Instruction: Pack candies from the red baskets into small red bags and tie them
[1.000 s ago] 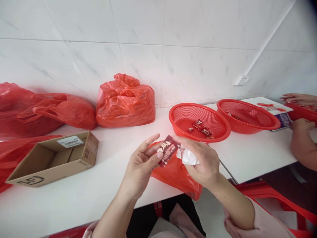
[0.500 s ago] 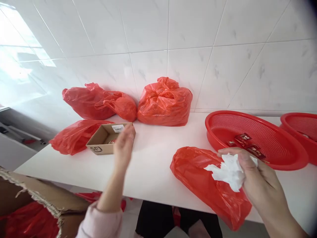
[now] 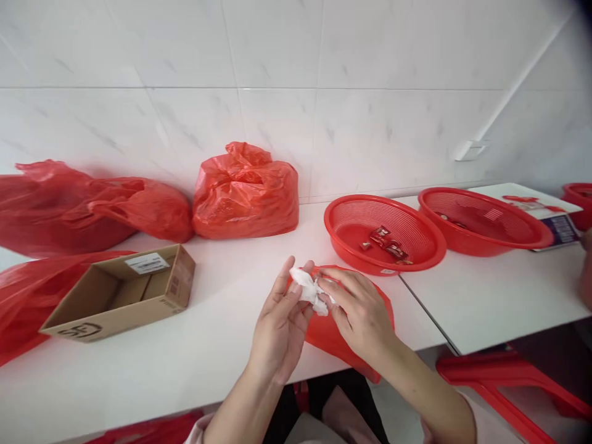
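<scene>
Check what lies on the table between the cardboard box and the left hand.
Nothing: the head view shows bare white table between cardboard box and left hand, which pinches a white tissue with the right hand.

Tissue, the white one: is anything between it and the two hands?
Nothing visible is. The left hand and right hand both pinch the tissue directly, just above a red bag.
</scene>
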Available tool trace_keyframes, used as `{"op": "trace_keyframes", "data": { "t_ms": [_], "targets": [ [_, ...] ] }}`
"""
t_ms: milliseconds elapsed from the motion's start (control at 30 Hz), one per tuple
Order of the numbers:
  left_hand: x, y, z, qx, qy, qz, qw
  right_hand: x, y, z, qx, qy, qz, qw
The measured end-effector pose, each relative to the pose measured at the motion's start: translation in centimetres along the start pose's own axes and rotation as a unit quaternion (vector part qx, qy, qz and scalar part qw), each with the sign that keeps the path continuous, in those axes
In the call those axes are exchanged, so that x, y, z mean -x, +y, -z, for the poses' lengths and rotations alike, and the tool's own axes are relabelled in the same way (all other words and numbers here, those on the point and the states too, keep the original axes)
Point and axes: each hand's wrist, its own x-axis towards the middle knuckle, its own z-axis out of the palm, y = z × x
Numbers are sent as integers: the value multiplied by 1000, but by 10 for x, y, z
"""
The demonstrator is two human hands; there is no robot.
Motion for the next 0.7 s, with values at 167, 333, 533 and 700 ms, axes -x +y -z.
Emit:
{"op": "trace_keyframes", "data": {
  "t_ms": [167, 333, 533, 700],
  "targets": [
    [3, -8, -4, -19, -32, -52, 998, -6, 4, 1, -96, 44, -64, 992],
    [-5, -15, -1, -48, -43, 47, 997, -9, 5, -1, -162, 63, -105, 979],
    [-18, -12, 14, -153, -40, 28, 987, -7, 5, 13, -87, -43, -61, 993],
    [-23, -11, 19, -175, 1, 1, 984, -9, 2, 27, -110, -61, -31, 992]
  ]
}}
